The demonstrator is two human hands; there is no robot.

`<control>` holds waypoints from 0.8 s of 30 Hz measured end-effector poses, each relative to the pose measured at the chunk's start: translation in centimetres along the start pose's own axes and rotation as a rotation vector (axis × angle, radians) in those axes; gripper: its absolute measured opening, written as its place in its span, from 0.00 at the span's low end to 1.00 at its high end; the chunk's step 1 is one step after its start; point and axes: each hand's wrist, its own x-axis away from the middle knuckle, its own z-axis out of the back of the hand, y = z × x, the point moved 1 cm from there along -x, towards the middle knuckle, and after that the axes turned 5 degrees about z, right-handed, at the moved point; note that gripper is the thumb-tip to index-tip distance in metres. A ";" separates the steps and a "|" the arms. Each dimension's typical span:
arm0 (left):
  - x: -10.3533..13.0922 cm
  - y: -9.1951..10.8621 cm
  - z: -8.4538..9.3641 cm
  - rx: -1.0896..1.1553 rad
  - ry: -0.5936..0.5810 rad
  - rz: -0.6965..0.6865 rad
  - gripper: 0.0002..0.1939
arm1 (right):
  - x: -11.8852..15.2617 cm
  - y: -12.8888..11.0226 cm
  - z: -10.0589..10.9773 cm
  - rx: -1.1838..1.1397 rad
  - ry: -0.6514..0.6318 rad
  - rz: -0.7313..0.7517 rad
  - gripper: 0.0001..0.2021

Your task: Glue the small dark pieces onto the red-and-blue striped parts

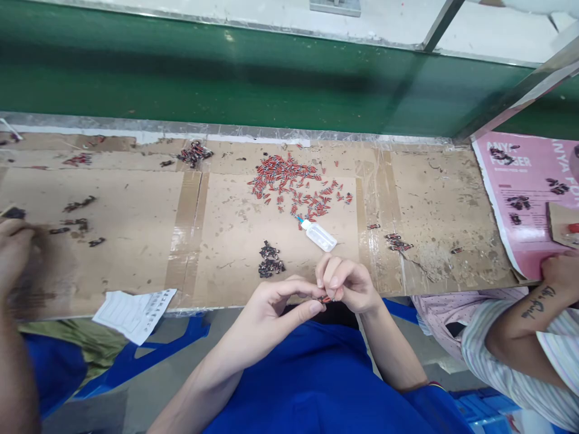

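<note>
Close to my body, just past the table's near edge, both hands meet around a small red and dark part [324, 299]. My left hand [289, 304] pinches it between thumb and fingers from the left. The fingers of my right hand [346, 282] are closed on its other side. Beyond my hands lies a white squeeze bottle [321, 236] on its side, its blue tip touching the edge of a spread pile of small red parts [284, 175]. A heap of small black parts [270, 260] lies left of the bottle.
Cardboard [235, 241] covers the table. A paper slip [133, 313] overhangs its near edge. Assembled parts lie in clusters at back left [194, 154] and right [398, 243]. Another person's hand [13, 253] is at far left; a tattooed forearm [538, 301] rests at right by a pink sheet [502, 199].
</note>
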 end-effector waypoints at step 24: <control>-0.4 -0.8 0.6 -0.369 0.295 -0.241 0.05 | 0.2 -2.9 0.1 0.422 0.200 -0.126 0.04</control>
